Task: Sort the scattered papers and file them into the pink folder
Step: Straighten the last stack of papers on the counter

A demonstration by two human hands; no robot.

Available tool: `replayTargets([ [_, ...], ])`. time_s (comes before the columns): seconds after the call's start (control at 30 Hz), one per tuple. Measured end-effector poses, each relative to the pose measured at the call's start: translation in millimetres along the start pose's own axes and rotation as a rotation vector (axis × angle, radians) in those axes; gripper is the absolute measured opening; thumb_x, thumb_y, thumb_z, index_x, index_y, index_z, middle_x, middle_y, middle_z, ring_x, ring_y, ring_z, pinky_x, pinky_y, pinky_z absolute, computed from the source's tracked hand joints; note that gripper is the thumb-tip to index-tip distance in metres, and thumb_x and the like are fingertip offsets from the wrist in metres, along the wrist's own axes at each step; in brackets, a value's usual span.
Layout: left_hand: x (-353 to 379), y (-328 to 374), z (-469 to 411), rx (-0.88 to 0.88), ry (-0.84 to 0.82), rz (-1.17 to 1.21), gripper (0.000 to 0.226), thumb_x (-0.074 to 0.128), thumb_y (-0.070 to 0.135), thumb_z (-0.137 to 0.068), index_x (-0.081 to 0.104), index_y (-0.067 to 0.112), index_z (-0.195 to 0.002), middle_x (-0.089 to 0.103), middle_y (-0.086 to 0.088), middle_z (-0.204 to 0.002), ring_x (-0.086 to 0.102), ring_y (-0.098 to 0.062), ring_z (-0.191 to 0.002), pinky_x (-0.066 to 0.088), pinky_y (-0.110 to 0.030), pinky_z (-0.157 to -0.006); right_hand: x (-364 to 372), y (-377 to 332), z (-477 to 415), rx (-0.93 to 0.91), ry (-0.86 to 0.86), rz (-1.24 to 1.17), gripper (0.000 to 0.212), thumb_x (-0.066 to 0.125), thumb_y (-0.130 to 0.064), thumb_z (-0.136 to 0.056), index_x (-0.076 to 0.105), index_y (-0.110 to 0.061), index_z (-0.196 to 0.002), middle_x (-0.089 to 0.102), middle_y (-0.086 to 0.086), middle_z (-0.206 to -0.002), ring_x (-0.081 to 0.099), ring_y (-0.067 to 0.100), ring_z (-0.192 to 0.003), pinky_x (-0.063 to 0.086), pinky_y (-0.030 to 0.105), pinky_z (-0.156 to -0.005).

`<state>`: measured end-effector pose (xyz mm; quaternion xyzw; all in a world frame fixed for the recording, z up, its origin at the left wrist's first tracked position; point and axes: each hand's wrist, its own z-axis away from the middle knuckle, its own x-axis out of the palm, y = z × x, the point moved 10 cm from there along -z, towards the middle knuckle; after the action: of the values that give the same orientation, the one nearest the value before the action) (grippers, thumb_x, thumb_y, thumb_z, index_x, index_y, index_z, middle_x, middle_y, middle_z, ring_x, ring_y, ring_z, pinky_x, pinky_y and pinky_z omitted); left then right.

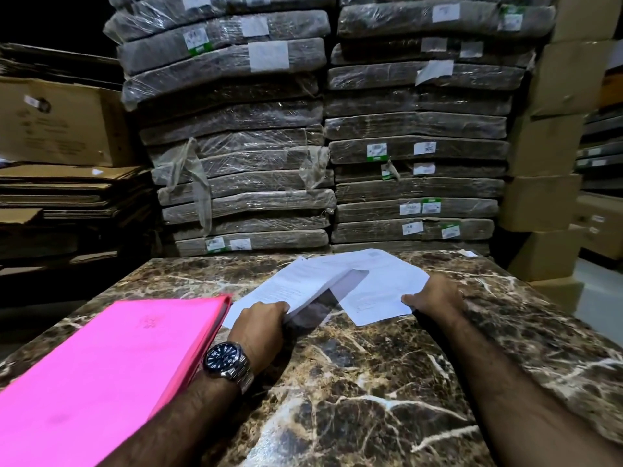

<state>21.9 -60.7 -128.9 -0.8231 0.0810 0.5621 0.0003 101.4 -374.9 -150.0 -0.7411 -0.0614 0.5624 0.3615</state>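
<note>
A closed pink folder [111, 358] lies on the left part of the brown marble table [354, 382], partly under my left forearm. White printed papers [313, 281] overlap in the middle of the table beyond my hands. My left hand [261, 326], with a wristwatch, grips the near edge of a stack of sheets and lifts it slightly off the table. My right hand [435, 296] holds the right edge of another white sheet [381, 291] that lies flat.
Tall stacks of plastic-wrapped bundles [323, 129] rise right behind the table's far edge. Flattened cardboard [60, 193] and a brown box [57, 123] are at the left. Cardboard boxes [546, 146] are piled at the right.
</note>
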Motion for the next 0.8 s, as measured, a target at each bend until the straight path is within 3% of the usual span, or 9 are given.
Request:
replayTargets([
  [0.13,-3.8,13.0,3.2,0.017,0.068,0.027,0.027,0.045,0.015,-0.093,0.055,0.024,-0.116,0.069,-0.007,-0.099,0.064,-0.029,-0.091,0.047,-0.038,-0.071,-9.5,6.3,3.3,0.059,0.082,-0.206,0.037,0.069,-0.010,-0.077,0.059,-0.004,-0.112,0.063,0.018,-0.116,0.061,0.035,-0.106,0.048,0.032,-0.073],
  [0.3,-7.1,27.5,8.2,0.065,0.118,0.066,0.046,0.041,0.014,-0.095,0.038,0.024,-0.139,0.069,-0.008,-0.101,0.064,-0.031,-0.090,0.047,-0.040,-0.071,-8.4,13.9,13.1,0.136,0.034,-0.466,0.068,0.071,0.000,-0.074,0.043,-0.003,-0.136,0.055,0.021,-0.130,0.053,0.035,-0.119,0.049,0.035,-0.088],
  [0.37,-11.1,39.6,10.8,0.089,0.096,0.066,0.050,0.043,0.019,-0.095,0.033,0.024,-0.143,0.068,-0.009,-0.106,0.063,-0.033,-0.095,0.047,-0.040,-0.073,-2.6,12.3,25.2,0.143,-0.027,-0.475,0.073,0.074,0.000,-0.070,0.041,-0.001,-0.135,0.056,0.021,-0.127,0.055,0.035,-0.117,0.050,0.035,-0.085],
  [0.47,-16.4,64.2,19.9,0.137,0.051,0.077,0.060,0.053,0.031,-0.091,0.028,0.026,-0.145,0.066,-0.008,-0.114,0.061,-0.032,-0.101,0.049,-0.039,-0.077,12.4,12.2,47.7,0.167,-0.146,-0.588,0.069,0.077,0.002,-0.052,0.047,0.001,-0.115,0.068,0.023,-0.095,0.070,0.036,-0.080,0.060,0.046,-0.065],
  [0.5,-18.0,72.5,22.8,0.158,0.049,0.066,0.062,0.054,0.033,-0.090,0.027,0.026,-0.145,0.066,-0.007,-0.115,0.061,-0.032,-0.102,0.049,-0.040,-0.078,16.9,12.2,52.8,0.162,-0.175,-0.649,0.065,0.075,0.005,-0.050,0.048,0.000,-0.108,0.069,0.022,-0.084,0.069,0.033,-0.062,0.059,0.045,-0.054],
  [0.57,-17.6,88.7,26.3,0.197,0.053,0.034,0.058,0.054,0.035,-0.092,0.029,0.027,-0.143,0.065,-0.006,-0.114,0.061,-0.032,-0.101,0.047,-0.040,-0.077,17.3,11.3,69.3,0.142,-0.212,-0.761,0.048,0.070,0.014,-0.057,0.052,0.002,-0.100,0.068,0.022,-0.076,0.059,0.025,-0.042,0.051,0.034,-0.046],
  [0.7,-7.0,119.8,23.2,0.268,-0.007,-0.030,0.043,0.055,0.026,-0.091,0.038,0.019,-0.129,0.065,-0.008,-0.109,0.060,-0.036,-0.101,0.044,-0.041,-0.073,18.5,8.9,102.1,0.137,-0.334,-0.906,0.026,0.061,0.023,-0.068,0.060,0.003,-0.085,0.064,0.019,-0.064,0.050,0.021,-0.037,0.044,0.024,-0.039],
  [0.8,0.8,140.1,20.7,0.329,-0.067,-0.021,0.047,0.059,0.025,-0.086,0.040,0.015,-0.129,0.064,-0.011,-0.112,0.059,-0.039,-0.102,0.044,-0.041,-0.073,19.8,12.5,118.4,0.177,-0.452,-0.956,0.030,0.055,0.027,-0.072,0.062,-0.001,-0.082,0.063,0.015,-0.061,0.049,0.020,-0.041,0.043,0.020,-0.036],
])
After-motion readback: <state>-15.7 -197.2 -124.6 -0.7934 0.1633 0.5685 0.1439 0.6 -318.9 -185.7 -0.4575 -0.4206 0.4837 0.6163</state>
